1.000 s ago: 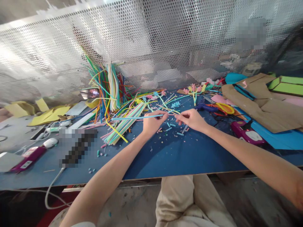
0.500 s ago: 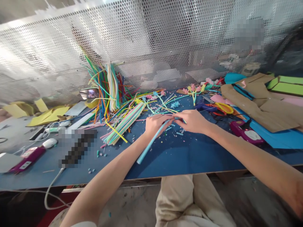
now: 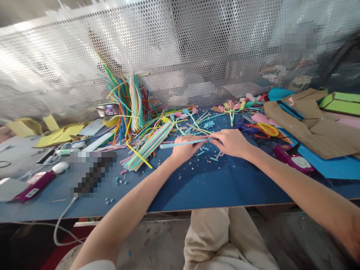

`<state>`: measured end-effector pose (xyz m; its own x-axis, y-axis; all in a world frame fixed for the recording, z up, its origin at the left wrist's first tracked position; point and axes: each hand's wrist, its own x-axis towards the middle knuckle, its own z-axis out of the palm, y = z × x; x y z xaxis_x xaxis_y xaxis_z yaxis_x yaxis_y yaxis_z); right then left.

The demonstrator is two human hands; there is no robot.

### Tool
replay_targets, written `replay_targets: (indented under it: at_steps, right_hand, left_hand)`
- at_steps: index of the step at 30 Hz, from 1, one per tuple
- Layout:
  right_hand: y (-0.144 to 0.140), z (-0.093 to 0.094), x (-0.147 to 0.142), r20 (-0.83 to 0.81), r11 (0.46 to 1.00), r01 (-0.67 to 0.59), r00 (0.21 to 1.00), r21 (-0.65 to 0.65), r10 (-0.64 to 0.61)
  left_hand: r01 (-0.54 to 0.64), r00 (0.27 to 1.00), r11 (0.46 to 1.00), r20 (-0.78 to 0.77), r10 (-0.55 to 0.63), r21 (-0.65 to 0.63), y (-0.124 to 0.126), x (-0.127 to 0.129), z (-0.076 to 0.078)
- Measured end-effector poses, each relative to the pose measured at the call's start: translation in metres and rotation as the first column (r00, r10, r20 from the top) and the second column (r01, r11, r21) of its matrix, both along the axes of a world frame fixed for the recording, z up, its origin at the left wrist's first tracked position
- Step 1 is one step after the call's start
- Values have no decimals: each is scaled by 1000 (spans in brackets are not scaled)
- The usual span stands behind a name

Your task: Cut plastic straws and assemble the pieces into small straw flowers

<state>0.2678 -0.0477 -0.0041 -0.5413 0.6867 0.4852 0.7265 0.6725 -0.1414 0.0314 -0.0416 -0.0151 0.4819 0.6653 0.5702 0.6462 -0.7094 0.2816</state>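
My left hand (image 3: 187,148) is closed, its fingertips pinching a light-blue pipe cleaner (image 3: 182,143) that lies across its back and sticks out to the left. Meeting it fingertip to fingertip, my right hand (image 3: 232,142) is closed on the same pipe cleaner near its right end. The exact grip is partly hidden by the fingers. Short blue cut pieces (image 3: 214,159) lie on the blue table (image 3: 213,187) just below the hands. Behind them is a blue leaf-like piece (image 3: 209,124), and farther back stands a branched stem with pink and yellow tufts (image 3: 231,108).
A pastel pipe-cleaner bundle (image 3: 150,148) lies left of my hands, with a tall multicoloured bunch (image 3: 135,103) behind. To the right are a dark-blue glue gun (image 3: 247,128), yellow-handled scissors (image 3: 268,130), a purple power strip (image 3: 294,159) and cardboard (image 3: 317,127). A perforated metal screen (image 3: 197,56) rises behind.
The free length of the blue pipe cleaner has swung up from pointing down toward the table's front edge to lying nearly level, pointing left. Both hands stay in about the same place.
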Motion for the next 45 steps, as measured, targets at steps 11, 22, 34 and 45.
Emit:
replay_targets:
  at_steps: [11, 22, 34, 45]
  right_hand:
    - [-2, 0, -2, -47, 992, -124, 991, 15, 124]
    - [-13, 11, 4, 48, 875, -148, 989, 461, 142]
    - [-4, 3, -4, 21, 963, -208, 978, 170, 207]
    - [-1, -1, -4, 23, 989, -148, 989, -15, 149]
  left_hand:
    - [87, 967, 881, 251, 38, -465, -7, 8, 10]
    - [654, 660, 328, 726, 193, -682, -15, 16, 16]
    - [141, 988, 987, -75, -135, 79, -3, 0, 6]
    - [164, 934, 948, -353, -60, 272, -7, 0, 13]
